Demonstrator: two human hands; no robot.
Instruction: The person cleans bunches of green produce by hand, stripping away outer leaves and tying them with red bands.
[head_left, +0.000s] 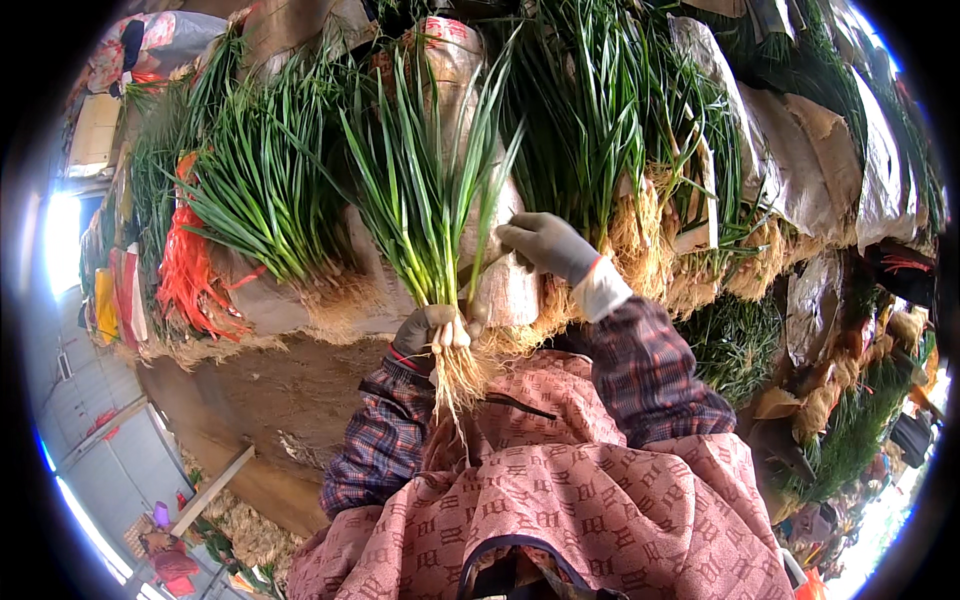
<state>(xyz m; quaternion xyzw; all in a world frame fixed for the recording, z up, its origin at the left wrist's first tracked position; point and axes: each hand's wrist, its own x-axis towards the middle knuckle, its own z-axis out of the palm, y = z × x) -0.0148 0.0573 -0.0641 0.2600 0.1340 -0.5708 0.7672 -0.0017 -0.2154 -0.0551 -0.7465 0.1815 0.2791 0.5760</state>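
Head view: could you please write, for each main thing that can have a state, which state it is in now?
Left hand: gloved, closed around the held bunch.
Held bunch: upright, leaves up and fanned, roots hanging down.
Right hand: gloved, beside the held bunch; its grip is unclear.
Left-side bunch: lying down, leaves spread.
Orange-red strips: loose, tangled.
Pink apron: worn, creased.

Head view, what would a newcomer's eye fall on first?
Probably the bunch of greens near the middle, its long leaves fanned upward and pale roots hanging down, held in the gloved left hand. Next might come the bright orange-red strips on the left, beside another leafy pile, and the pink patterned apron across the bottom.
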